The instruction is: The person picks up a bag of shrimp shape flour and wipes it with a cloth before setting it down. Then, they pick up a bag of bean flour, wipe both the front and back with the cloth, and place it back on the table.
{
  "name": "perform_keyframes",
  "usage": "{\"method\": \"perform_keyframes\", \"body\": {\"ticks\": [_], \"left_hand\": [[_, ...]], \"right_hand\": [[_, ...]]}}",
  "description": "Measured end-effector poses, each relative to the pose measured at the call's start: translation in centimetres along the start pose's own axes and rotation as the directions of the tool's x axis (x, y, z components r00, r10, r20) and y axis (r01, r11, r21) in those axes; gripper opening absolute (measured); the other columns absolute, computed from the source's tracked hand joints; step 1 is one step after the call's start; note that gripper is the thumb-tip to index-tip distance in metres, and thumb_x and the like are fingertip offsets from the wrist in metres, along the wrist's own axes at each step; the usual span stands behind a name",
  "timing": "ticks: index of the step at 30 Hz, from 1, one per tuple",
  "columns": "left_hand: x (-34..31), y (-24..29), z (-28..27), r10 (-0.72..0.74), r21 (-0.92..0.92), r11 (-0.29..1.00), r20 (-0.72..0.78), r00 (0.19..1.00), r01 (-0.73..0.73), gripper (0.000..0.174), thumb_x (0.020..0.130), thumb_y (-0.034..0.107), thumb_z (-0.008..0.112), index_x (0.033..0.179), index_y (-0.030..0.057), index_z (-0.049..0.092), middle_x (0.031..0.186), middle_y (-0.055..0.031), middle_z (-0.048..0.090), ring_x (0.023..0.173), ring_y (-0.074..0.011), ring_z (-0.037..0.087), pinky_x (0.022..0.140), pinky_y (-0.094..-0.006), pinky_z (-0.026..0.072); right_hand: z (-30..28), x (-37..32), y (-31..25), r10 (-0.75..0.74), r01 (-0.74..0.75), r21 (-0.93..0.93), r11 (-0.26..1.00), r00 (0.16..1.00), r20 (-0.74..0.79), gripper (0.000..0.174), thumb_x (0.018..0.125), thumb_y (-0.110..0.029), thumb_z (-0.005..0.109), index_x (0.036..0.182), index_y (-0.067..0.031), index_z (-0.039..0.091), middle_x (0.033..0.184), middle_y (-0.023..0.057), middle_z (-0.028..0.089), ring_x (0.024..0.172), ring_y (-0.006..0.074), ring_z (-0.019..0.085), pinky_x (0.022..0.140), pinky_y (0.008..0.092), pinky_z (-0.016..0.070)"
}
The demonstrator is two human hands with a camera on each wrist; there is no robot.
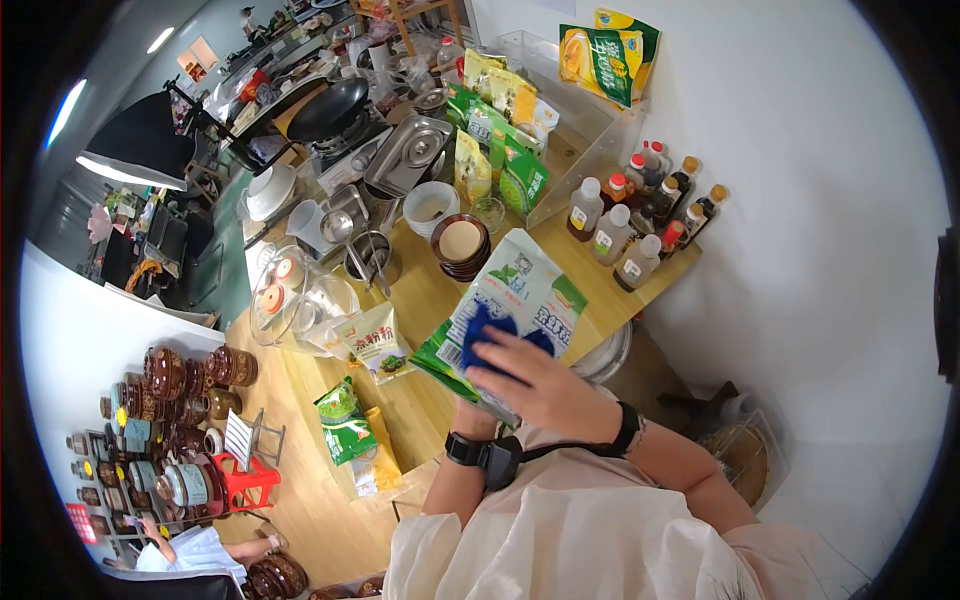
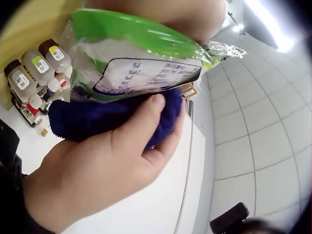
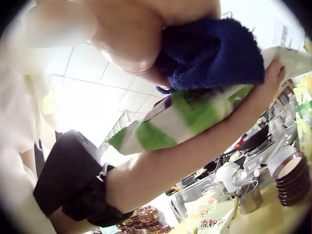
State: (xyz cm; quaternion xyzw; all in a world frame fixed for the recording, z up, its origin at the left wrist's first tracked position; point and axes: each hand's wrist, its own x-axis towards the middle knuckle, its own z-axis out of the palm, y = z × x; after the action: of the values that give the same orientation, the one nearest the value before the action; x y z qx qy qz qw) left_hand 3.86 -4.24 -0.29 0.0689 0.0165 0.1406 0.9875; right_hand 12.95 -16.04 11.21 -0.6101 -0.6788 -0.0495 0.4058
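Note:
I hold a green and white food bag (image 1: 525,285) up over the wooden counter. My left hand (image 3: 273,78) grips it from underneath, and in the head view only that wrist and its black watch show. My right hand (image 1: 535,385) lies on top of the bag with a dark blue cloth (image 1: 480,330) bunched under its fingers, held against the printed face. The left wrist view shows the bag (image 2: 146,73), the cloth (image 2: 97,117) and my right hand (image 2: 107,165), its thumb curled over the cloth. The right wrist view shows the cloth (image 3: 214,53) on the bag (image 3: 185,117).
Sauce bottles (image 1: 640,220) stand on a rack at the right. A stack of brown bowls (image 1: 460,245), metal pots and glass lids (image 1: 300,300) sit behind the bag. Two packets (image 1: 375,340) (image 1: 345,420) lie on the counter (image 1: 420,300). Brown jars (image 1: 180,400) fill shelves at the left.

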Motion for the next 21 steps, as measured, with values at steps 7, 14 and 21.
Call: {"method": "perform_keyframes", "body": {"ticks": [7,14,21], "left_hand": [[-0.8,-0.1,-0.2,0.035,0.086,0.996,-0.107,0.994,-0.026,0.059,0.098,0.049,0.034,0.142,0.0112,0.034,0.144,-0.0104,0.041,0.129,-0.0295,0.042,0.106,-0.0463,0.0364],[0.2,0.3,0.5,0.054,0.072,0.996,-0.043,0.998,-0.051,0.059,0.097,0.050,0.034,0.142,0.0113,0.034,0.144,-0.0105,0.041,0.129,-0.0297,0.042,0.106,-0.0464,0.0364],[1.6,0.3,1.5,0.050,0.005,0.999,0.129,0.990,-0.051,0.059,0.097,0.050,0.034,0.142,0.0113,0.035,0.143,-0.0105,0.041,0.129,-0.0299,0.042,0.106,-0.0464,0.0364]], "right_hand": [[1.0,1.2,-1.4,-0.163,0.161,0.023,0.987,0.978,0.127,0.047,0.075,-0.008,0.057,0.122,-0.0059,0.055,0.135,0.0162,0.045,0.130,0.0366,0.039,0.107,0.0460,0.0368],[1.2,2.9,-0.5,-0.182,0.190,-0.055,0.980,0.976,0.119,0.042,0.078,-0.009,0.057,0.120,-0.0081,0.057,0.135,0.0111,0.047,0.131,0.0301,0.040,0.104,0.0410,0.0403],[1.6,3.6,1.1,-0.119,0.120,-0.052,0.991,0.993,0.020,0.035,0.079,-0.011,0.056,0.115,-0.0101,0.059,0.129,0.0096,0.051,0.126,0.0301,0.045,0.101,0.0389,0.0424]]}}
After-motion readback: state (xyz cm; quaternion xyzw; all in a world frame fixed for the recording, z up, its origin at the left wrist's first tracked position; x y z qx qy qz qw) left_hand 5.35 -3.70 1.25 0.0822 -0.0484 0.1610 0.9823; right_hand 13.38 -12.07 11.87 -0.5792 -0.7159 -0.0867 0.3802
